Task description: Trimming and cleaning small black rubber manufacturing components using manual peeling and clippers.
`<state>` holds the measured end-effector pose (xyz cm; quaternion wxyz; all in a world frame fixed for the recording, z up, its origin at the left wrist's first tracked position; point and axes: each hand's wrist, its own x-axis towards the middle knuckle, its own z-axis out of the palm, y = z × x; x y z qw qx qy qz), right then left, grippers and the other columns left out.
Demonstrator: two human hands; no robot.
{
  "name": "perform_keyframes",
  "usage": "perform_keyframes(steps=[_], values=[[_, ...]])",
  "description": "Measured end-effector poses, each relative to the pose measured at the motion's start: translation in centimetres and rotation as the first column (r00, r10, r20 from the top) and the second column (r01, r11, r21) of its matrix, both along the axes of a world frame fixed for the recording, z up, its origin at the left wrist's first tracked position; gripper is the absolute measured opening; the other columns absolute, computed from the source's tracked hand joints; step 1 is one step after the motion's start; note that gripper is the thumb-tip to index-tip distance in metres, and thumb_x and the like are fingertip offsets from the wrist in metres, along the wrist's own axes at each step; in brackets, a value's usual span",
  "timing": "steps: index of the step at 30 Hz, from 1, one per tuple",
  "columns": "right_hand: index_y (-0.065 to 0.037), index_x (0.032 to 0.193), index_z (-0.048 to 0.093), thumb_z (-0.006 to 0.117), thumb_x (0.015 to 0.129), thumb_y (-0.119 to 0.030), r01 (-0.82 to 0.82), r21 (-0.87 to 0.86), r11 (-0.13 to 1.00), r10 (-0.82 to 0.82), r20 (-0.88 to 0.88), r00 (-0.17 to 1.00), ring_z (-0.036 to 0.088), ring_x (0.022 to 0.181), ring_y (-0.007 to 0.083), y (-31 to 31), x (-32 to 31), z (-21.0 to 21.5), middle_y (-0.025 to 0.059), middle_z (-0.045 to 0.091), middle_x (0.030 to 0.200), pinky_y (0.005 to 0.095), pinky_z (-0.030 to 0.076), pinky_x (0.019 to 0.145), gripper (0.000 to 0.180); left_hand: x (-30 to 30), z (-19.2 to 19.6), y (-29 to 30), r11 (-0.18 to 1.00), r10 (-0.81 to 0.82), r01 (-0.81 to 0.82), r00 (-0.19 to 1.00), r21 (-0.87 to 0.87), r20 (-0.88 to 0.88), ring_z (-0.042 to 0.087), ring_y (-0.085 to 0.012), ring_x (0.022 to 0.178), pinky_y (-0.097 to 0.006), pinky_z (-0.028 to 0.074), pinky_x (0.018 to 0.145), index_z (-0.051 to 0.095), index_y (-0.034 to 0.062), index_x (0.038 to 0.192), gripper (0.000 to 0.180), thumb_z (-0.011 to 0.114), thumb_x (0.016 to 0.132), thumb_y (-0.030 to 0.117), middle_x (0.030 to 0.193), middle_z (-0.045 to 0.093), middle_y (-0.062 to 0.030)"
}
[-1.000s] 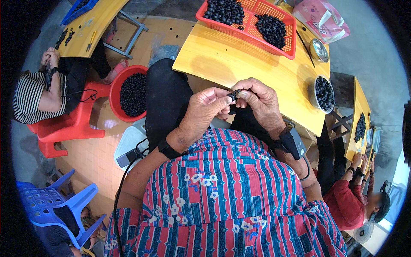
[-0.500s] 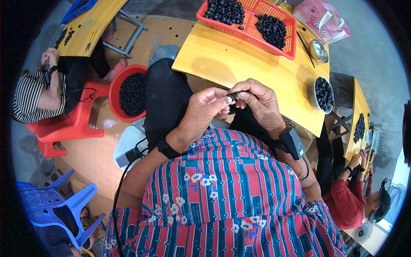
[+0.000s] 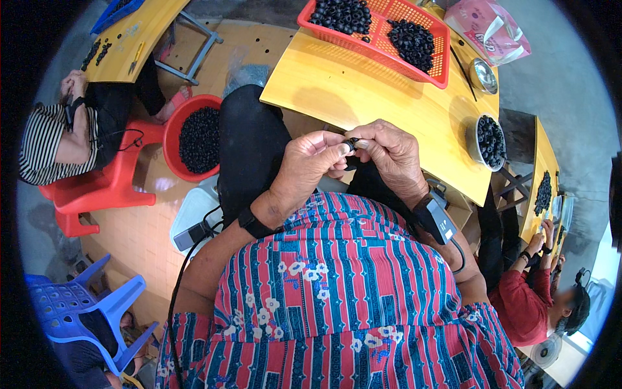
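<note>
My left hand [image 3: 310,165] and my right hand [image 3: 392,159] meet over my lap, just off the near edge of the yellow table [image 3: 311,84]. Between their fingertips is a small black ring-like part [image 3: 352,144], pinched from both sides. Its finer shape is mostly hidden by the fingers. On the table a red two-part basket [image 3: 376,47] holds black parts in both compartments. A metal bowl [image 3: 481,162] full of similar black parts stands at the table's right edge.
To the left, a red tub [image 3: 170,146] of black rings stands on the floor. A small metal bowl [image 3: 483,76], a dark rod [image 3: 462,74] and a pink bag [image 3: 486,29] are at the table's far right. Co-workers sit at left and right; a blue stool [image 3: 84,311] is lower left.
The fingers of my right hand have shifted slightly around the black part, and my right wrist has turned a little. Both hands stay together in nearly the same place.
</note>
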<state>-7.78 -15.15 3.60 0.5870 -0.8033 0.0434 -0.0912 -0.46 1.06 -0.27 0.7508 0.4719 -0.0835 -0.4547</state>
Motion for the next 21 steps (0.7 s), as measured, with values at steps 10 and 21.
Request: perform_keyframes(steps=[10, 21], values=[[-0.003, 0.101, 0.067, 0.056, 0.085, 0.004, -0.009, 0.042, 0.999, 0.006, 0.067, 0.998, 0.059, 0.066, 0.0112, 0.0, -0.3, -1.0, 0.0079, 0.061, 0.082, 0.0216, 0.049, 0.057, 0.02, -0.1, -0.4, -0.1, 0.999, 0.01, -0.012, 0.999, -0.039, -0.049, 0.058, -0.0098, 0.075, -0.022, 0.05, 0.071, 0.059, -0.0003, 0.098, 0.012, 0.058, 0.088, 0.008, 0.087, 0.062, -0.0057], [0.001, 0.098, 0.067, 0.06, 0.085, -0.002, 0.028, 0.254, 0.967, -0.02, -0.032, 0.999, 0.058, 0.069, 0.0117, -0.2, -0.2, -1.1, 0.0084, 0.061, 0.083, 0.0227, 0.048, 0.062, 0.016, -0.1, 0.3, 0.0, 1.0, 0.015, -0.015, 1.0, 0.006, 0.024, 0.058, -0.0084, 0.073, -0.021, 0.048, 0.068, 0.06, 0.0005, 0.097, 0.014, 0.061, 0.087, 0.011, 0.082, 0.061, -0.0024]])
